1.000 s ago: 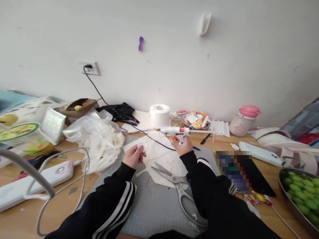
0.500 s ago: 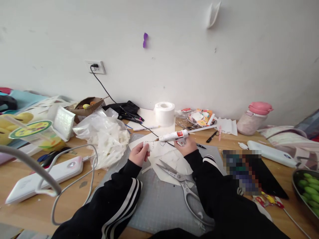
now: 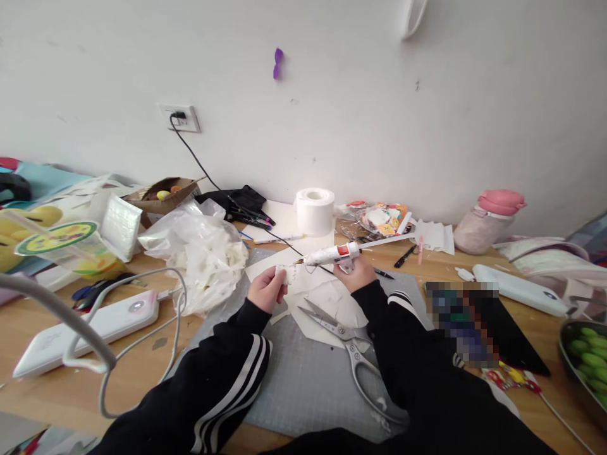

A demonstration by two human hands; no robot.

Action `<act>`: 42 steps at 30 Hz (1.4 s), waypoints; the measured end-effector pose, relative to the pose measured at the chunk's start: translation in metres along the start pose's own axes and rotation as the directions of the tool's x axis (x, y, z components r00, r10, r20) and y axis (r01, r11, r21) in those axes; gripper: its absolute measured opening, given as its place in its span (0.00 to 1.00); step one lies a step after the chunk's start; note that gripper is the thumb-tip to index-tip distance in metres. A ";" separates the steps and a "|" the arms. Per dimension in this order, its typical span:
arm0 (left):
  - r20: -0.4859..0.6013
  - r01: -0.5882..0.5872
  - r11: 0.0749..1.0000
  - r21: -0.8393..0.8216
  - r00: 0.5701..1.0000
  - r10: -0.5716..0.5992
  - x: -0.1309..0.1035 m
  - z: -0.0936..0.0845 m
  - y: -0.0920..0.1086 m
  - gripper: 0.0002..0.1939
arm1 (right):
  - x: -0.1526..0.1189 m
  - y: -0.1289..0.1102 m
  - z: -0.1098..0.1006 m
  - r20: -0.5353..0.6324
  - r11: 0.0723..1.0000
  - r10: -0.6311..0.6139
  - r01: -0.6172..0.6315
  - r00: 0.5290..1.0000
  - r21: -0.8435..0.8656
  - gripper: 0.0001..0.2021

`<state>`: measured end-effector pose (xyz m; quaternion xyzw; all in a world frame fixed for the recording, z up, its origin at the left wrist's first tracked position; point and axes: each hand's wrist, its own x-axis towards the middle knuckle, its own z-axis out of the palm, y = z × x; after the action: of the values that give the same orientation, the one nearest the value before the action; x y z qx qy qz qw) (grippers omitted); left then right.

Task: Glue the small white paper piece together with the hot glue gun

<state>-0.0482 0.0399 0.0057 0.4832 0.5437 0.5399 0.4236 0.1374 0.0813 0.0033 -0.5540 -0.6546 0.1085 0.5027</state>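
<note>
My left hand [image 3: 268,289] is closed on a small white piece [image 3: 286,274] with dark marks along its edge. Wrapped round the handle of a white glue gun [image 3: 332,254] is my right hand [image 3: 357,274]. The gun's metal nozzle points left, close to the small piece; whether they touch cannot be made out. A long pale glue stick [image 3: 386,240] sticks out of the gun's rear. Below the hands, open metal scissors [image 3: 351,347] lie over white paper [image 3: 315,306] and a grey cutting mat [image 3: 289,373].
Behind the gun stands a white roll [image 3: 315,212]. A plastic bag [image 3: 203,253], a power bank [image 3: 90,332] and a lidded cup [image 3: 61,249] are on the left. To the right are a tablet [image 3: 509,328], a pink-lidded jar [image 3: 486,221] and a bowl of green fruit [image 3: 564,347].
The view has tilted slightly, so the wall sits higher in the picture. Both hands keep their grips, and the nozzle stays close to the small white piece.
</note>
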 end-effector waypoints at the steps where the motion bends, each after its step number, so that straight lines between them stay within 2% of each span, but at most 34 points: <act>1: 0.000 0.001 1.000 0.000 1.000 -0.001 0.000 0.000 0.000 0.13 | 0.000 0.000 0.000 0.002 1.000 0.003 -0.003 1.000 0.002 0.07; 4: -0.003 0.007 1.000 0.001 1.000 -0.007 -0.001 0.000 0.001 0.13 | 0.000 -0.001 0.000 0.010 1.000 0.013 -0.013 1.000 0.006 0.09; 9: -0.010 0.015 1.000 -0.003 1.000 -0.015 -0.001 0.000 0.001 0.12 | 0.000 0.001 0.000 0.006 1.000 0.009 -0.010 1.000 0.018 0.06; 24: 0.002 0.026 0.999 -0.021 1.000 -0.026 0.002 -0.001 -0.001 0.12 | 0.000 0.000 0.002 -0.078 1.000 0.011 -0.009 0.997 0.029 0.08; 42: 0.009 0.029 0.996 -0.082 1.000 -0.028 0.006 -0.002 -0.006 0.13 | -0.001 0.010 0.002 0.001 0.991 -0.117 0.117 0.993 -0.070 0.09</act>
<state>-0.0516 0.0457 -0.0003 0.4596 0.5262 0.5538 0.4529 0.1414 0.0850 -0.0052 -0.5321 -0.6886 0.0550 0.4896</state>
